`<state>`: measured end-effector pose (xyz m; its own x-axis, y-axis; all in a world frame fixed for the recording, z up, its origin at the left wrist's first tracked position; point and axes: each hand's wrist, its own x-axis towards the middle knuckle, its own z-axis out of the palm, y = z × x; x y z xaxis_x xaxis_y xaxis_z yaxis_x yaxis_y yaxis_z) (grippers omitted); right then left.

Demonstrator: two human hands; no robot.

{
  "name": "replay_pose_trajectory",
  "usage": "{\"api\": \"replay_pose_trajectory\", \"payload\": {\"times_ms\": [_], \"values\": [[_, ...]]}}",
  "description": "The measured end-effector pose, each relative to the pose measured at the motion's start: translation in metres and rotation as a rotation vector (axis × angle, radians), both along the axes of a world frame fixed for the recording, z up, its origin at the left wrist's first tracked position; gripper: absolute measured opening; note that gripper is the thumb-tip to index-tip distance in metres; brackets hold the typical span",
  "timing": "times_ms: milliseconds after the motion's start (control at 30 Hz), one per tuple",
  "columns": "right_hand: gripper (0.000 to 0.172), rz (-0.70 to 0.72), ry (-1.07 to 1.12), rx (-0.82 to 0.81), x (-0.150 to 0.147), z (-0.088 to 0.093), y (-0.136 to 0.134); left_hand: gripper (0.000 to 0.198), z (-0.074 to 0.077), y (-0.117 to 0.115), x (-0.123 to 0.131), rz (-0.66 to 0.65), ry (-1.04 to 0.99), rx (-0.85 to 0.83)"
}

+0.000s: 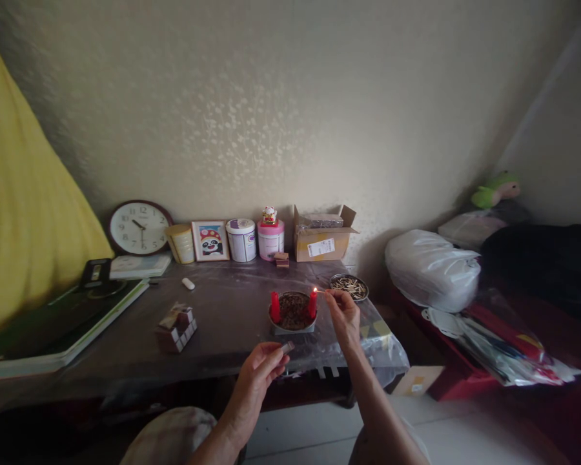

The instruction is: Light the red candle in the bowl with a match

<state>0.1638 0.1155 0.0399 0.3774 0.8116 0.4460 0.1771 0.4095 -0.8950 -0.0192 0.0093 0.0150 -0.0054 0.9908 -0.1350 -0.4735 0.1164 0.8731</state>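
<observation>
Between the fingers of my right hand is a thin match, its tip burning at the top of the right red candle. Another red candle stands upright on the left side of the same round bowl, which is filled with dark grainy material. I cannot tell whether either wick has caught. My left hand is closed on a small matchbox, held low in front of the bowl near the table's front edge.
Many loose sticks fill a round dish at the table's right. Stacked small boxes stand left. Along the wall are a clock, a framed picture, two tins and an open carton. Plastic sheeting covers the table.
</observation>
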Motion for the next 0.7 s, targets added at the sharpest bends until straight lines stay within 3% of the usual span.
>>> {"api": "replay_pose_trajectory", "payload": {"times_ms": [700], "values": [[0.031,0.004,-0.015,0.004,-0.0003,0.0011,0.0009,0.028,0.0003,0.0003,0.0008,-0.01,-0.014,-0.011]]}}
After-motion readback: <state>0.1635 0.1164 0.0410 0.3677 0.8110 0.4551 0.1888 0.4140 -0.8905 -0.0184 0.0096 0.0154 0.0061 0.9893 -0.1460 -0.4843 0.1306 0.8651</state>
